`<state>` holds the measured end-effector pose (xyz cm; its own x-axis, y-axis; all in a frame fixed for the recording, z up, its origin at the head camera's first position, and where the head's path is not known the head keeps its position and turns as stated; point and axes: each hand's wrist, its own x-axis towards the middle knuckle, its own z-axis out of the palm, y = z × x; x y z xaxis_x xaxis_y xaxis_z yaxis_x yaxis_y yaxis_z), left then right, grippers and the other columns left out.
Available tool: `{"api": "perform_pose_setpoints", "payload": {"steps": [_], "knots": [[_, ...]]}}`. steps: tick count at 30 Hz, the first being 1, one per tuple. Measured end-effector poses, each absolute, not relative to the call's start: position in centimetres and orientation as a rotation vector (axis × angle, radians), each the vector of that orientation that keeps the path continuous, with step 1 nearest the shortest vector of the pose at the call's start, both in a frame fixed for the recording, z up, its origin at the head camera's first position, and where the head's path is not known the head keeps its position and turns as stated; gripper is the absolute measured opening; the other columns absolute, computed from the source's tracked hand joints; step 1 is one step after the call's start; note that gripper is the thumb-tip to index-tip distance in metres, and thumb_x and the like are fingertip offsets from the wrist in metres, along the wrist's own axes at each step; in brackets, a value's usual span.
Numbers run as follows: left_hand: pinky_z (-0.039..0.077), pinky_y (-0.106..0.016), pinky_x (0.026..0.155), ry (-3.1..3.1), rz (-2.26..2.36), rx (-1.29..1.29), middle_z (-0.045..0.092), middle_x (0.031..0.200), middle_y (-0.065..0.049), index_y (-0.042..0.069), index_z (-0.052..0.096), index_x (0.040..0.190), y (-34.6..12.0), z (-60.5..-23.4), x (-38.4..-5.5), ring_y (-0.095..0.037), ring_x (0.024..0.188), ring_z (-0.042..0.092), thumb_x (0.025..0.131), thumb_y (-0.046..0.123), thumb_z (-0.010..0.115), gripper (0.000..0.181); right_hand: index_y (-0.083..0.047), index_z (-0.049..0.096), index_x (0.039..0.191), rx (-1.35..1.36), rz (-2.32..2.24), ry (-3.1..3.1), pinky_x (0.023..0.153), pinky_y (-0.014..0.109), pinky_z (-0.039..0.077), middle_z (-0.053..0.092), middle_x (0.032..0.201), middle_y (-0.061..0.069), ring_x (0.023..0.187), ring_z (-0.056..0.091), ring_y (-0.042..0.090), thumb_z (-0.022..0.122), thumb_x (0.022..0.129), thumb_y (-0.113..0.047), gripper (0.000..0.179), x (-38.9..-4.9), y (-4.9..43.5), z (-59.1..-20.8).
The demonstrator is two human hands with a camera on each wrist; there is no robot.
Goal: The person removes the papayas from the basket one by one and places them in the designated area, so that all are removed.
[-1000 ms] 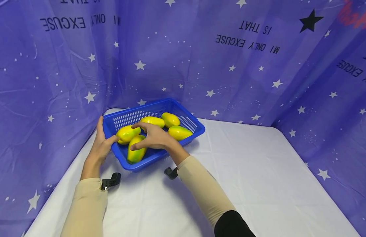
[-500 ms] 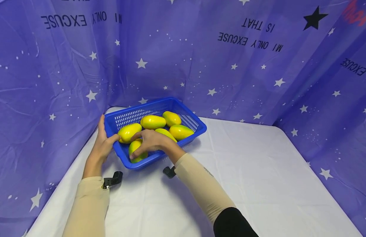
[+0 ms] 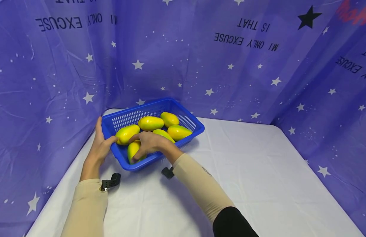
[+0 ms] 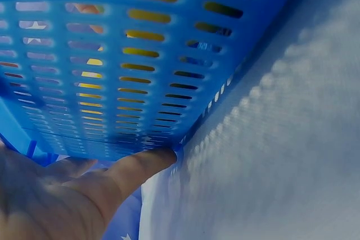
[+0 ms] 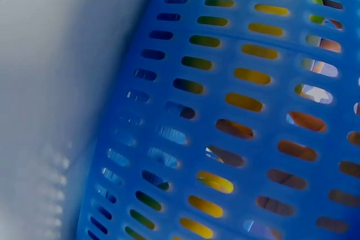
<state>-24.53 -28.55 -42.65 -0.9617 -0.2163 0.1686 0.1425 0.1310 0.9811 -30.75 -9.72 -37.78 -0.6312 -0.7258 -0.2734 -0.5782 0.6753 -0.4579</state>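
A blue plastic basket [image 3: 127, 118] with slotted walls stands on the table, holding several yellow-green mangoes. My left hand [image 3: 97, 148] holds its left end, thumb over the rim and fingers along the outside. From the left wrist view, one finger [image 4: 140, 170] reaches the basket's lower edge. Inside the basket, my right hand [image 3: 150, 144] grips the front-left mango [image 3: 133, 150] between thumb and fingers, hiding part of it. Just behind lies another mango [image 3: 127, 134]. The right wrist view shows mostly the slotted basket wall [image 5: 185, 122], with yellow and green behind it.
More mangoes lie toward the back [image 3: 151, 123] and right side [image 3: 179, 132] of the basket. White cloth [image 3: 260, 177] covers the table. A purple starred curtain [image 3: 183, 59] hangs close behind the basket and along both sides.
My right hand has come down from above the front-left mango and closed on it. A middle mango it covered earlier now shows. The left hand keeps its hold on the basket.
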Motion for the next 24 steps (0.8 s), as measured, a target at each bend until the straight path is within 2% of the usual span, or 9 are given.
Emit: {"api": "perform_pose_setpoints", "payload": {"steps": [5, 9, 13, 17, 24], "knots": [[0.011, -0.05, 0.105, -2.136, -1.924, 0.073, -0.013, 0.15, -0.005, 0.027, -0.017, 0.143, -28.2, -42.3, -24.2, -0.031, 0.135, 0.003, 0.078, 0.001, 0.047, 0.095, -0.033, 0.054, 0.122, -1.032, -0.562, 2.445, 0.079, 0.023, 0.042, 0.053, 0.109, -0.011, 0.089, 0.05, 0.01, 0.084, 0.053, -0.038, 0.076, -30.8, -9.2, -37.7], [0.009, -0.05, 0.106, -2.133, -1.937, 0.08, -0.013, 0.15, -0.007, 0.026, -0.017, 0.143, -27.8, -41.7, -23.9, -0.031, 0.134, 0.003, 0.077, 0.0, 0.047, 0.095, -0.035, 0.051, 0.125, -1.04, -0.637, 2.448, 0.074, 0.025, 0.044, 0.052, 0.109, -0.011, 0.087, 0.051, 0.011, 0.082, 0.054, -0.036, 0.078, -31.1, -8.6, -37.2], [0.005, -0.048, 0.106, -2.126, -1.939, 0.081, -0.013, 0.15, -0.007, 0.024, -0.016, 0.143, -27.9, -41.6, -23.8, -0.03, 0.135, 0.001, 0.077, 0.0, 0.047, 0.095, -0.034, 0.048, 0.129, -1.075, -0.722, 2.459, 0.075, 0.025, 0.044, 0.05, 0.115, -0.011, 0.09, 0.051, 0.011, 0.08, 0.057, -0.035, 0.079, -31.5, -7.5, -36.4], [0.004, -0.047, 0.107, -2.118, -1.926, 0.08, -0.013, 0.15, -0.005, 0.027, -0.015, 0.143, -28.3, -42.1, -24.2, -0.028, 0.135, 0.001, 0.077, 0.0, 0.049, 0.096, -0.033, 0.047, 0.13, -1.107, -0.834, 2.468, 0.072, 0.025, 0.046, 0.047, 0.12, -0.011, 0.089, 0.051, 0.012, 0.078, 0.058, -0.033, 0.079, -31.9, -6.3, -35.8], [0.001, -0.048, 0.107, -2.149, -1.879, 0.076, -0.014, 0.15, -0.001, 0.032, -0.015, 0.143, -28.7, -43.0, -24.7, -0.026, 0.135, -0.001, 0.08, 0.004, 0.048, 0.093, -0.037, 0.044, 0.131, -1.07, -1.068, 2.397, 0.067, 0.031, 0.05, 0.049, 0.111, -0.004, 0.089, 0.051, 0.019, 0.076, 0.059, -0.027, 0.079, -32.6, -3.6, -34.8]]}}
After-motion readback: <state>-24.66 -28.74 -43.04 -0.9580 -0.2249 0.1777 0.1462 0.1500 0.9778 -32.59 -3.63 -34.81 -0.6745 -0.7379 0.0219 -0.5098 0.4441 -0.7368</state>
